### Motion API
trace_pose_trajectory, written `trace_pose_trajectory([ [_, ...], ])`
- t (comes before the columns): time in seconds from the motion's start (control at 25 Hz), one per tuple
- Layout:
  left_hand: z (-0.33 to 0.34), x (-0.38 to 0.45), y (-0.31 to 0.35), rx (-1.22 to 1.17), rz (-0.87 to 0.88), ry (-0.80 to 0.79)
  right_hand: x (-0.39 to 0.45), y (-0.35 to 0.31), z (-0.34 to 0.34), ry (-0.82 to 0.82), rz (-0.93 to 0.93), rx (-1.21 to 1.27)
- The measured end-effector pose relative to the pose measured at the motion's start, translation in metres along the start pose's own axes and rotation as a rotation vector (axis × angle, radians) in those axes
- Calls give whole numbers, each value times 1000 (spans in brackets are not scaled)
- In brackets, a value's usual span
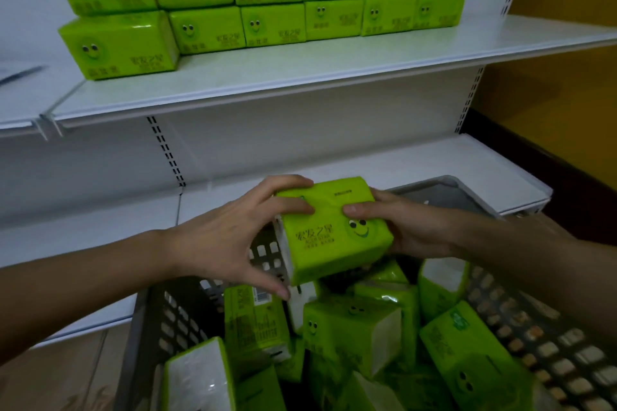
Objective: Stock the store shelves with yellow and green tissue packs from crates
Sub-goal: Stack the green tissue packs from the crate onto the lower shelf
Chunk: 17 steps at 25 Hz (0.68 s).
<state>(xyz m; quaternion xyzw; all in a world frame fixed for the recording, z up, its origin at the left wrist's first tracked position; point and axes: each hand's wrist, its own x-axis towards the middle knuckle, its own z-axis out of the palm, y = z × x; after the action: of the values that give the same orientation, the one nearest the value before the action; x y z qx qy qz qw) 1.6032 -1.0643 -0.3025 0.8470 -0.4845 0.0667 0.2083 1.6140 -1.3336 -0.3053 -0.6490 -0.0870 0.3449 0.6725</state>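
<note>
- White store shelving fills the background: the upper shelf (300, 77) carries two tiers of green packs (267, 0) along its back, with bare board in front of them, and a lower shelf (400, 170) sits just beyond the fingers.
- Both hands hold one green pack (334, 230) above the crate (173, 317), clear of the loose packs (350, 334) lying jumbled beneath the fingers.
- Left hand (230, 240): fingers curled over the pack's far top edge, thumb down at its near lower corner, gripping the left end.
- Right hand (400, 227): thumb pressed on the top face, the other fingers wrapped under and behind the right end, also gripping.
- Step in hand, as I judge it: lifting this pack out and carrying it up to the upper shelf.
- To do it well:
  - Keep the grip on the ends, not the middle; the soft wrapper would probably dent under hard thumb pressure.
  - Turn the smiling face outward, upright, to match the row already standing.
  - Raise it well above the shelf lip before pushing forward, so that the edge does not catch.
  - Set it flush against a neighbour, either beside the leftmost stack or as a front row, and square it with flat fingers.
- Risk: nudging the stacked tier while sliding in could topple the top packs.
</note>
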Motion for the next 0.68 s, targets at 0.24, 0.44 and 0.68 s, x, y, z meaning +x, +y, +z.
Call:
trace_pose_trajectory([
  [0.24, -40, 30, 20, -213, -132, 335, -8, -63, 19, 130, -276, -5],
  [0.44, -99, 47, 8, -198, -249, 595, 6, -121, 48, 227, -638, 33],
  [0.68, -146, 55, -31, -199, -449, 682, 58, -155, 69, 297, -879, -200],
])
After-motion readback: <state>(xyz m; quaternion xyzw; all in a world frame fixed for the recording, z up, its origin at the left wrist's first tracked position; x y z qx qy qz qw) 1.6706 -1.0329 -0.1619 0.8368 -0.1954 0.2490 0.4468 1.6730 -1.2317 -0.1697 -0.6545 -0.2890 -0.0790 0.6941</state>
